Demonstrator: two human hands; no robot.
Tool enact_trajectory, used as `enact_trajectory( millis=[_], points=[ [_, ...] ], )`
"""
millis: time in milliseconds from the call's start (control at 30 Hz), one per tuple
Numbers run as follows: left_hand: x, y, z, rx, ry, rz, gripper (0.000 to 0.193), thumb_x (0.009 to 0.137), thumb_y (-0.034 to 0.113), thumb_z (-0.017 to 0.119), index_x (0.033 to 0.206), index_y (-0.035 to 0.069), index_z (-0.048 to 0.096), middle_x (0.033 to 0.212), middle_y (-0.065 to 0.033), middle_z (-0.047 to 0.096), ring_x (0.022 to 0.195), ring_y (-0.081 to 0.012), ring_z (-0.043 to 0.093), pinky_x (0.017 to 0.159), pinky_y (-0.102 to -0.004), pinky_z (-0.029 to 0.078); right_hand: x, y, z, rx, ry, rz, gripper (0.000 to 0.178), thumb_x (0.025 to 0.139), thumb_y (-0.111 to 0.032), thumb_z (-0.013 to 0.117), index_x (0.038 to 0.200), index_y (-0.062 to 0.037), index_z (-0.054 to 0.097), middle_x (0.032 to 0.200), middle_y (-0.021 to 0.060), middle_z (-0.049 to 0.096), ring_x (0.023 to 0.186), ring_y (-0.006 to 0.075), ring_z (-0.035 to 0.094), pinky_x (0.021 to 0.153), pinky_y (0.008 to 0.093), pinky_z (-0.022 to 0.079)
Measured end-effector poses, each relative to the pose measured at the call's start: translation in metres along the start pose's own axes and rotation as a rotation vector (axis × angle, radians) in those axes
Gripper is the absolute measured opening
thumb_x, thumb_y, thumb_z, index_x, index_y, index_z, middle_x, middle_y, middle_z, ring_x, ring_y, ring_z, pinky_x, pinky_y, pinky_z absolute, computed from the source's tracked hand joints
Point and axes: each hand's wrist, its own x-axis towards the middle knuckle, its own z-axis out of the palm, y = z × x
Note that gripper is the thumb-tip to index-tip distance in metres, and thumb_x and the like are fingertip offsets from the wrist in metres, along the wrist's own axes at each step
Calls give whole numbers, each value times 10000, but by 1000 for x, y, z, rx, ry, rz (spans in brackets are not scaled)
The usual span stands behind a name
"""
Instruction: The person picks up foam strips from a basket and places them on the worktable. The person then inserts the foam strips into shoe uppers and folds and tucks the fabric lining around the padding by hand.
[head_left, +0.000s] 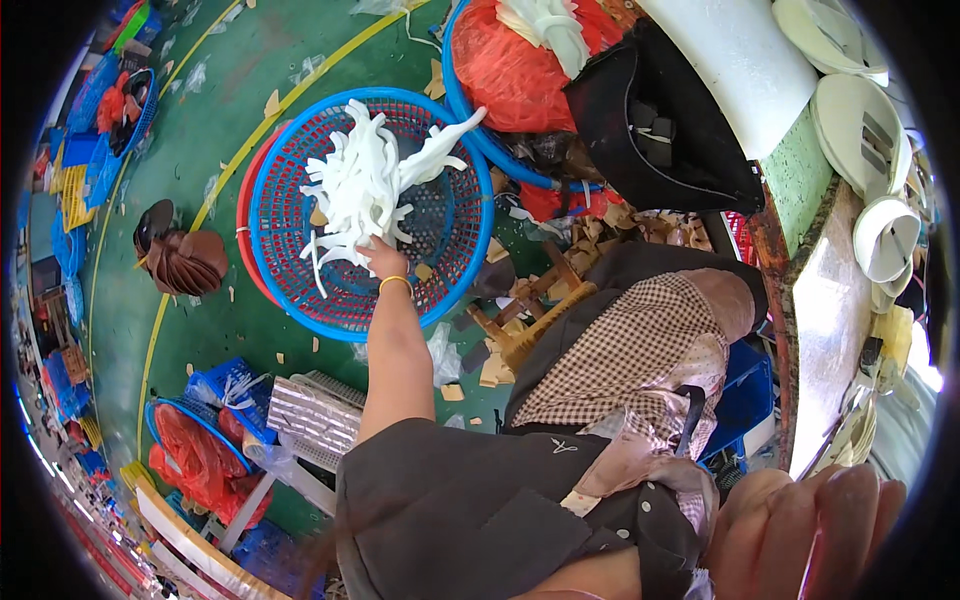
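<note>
Out over a round blue plastic basket [262,235], my left hand [385,262] is closed at the near end of a heap of white, bendy strips [365,180]. The heap lies inside the basket, and one bunch reaches over its right rim. Where the fingers meet the strips, their tips are partly hidden. A yellow band circles my left wrist. Close to the camera at the lower right is my right hand [805,530], fingers curled and side by side. Whatever those fingers hold, if anything, is hidden.
A second blue basket [458,75] holds a red plastic bag [510,70]. Beside it gapes a black bag [665,130]. White curved pieces [862,135] line the worktable at right. Brown stacked pieces [185,262] lie on the green floor, with scraps scattered around.
</note>
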Motion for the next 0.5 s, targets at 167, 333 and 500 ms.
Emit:
enact_trajectory(
  millis=[167,333,500],
  points=[
    [-9,-25,-85,5,-134,298,547,749,53,517,1278,182,465,1180,-290,523,936,-378,611,807,-462,498,6,0,-3,-94,108,-153,117,805,-28,513,916,-18,478,954,99,509,817,192,511,674,311,405],
    [-44,-129,-231,-671,-893,298,625,655,25,538,1277,-13,488,1096,-86,610,849,-161,611,752,-260,498,17,4,3,-23,137,-321,118,810,-36,506,922,-13,480,958,102,514,808,189,514,672,307,403],
    [-109,-172,-326,-873,-1002,30,476,684,49,621,1145,-53,562,1063,-107,635,922,-203,623,828,-298,492,34,-2,43,826,-31,-251,126,825,-21,488,949,-4,505,949,102,540,791,169,534,679,279,418]
  ],
)
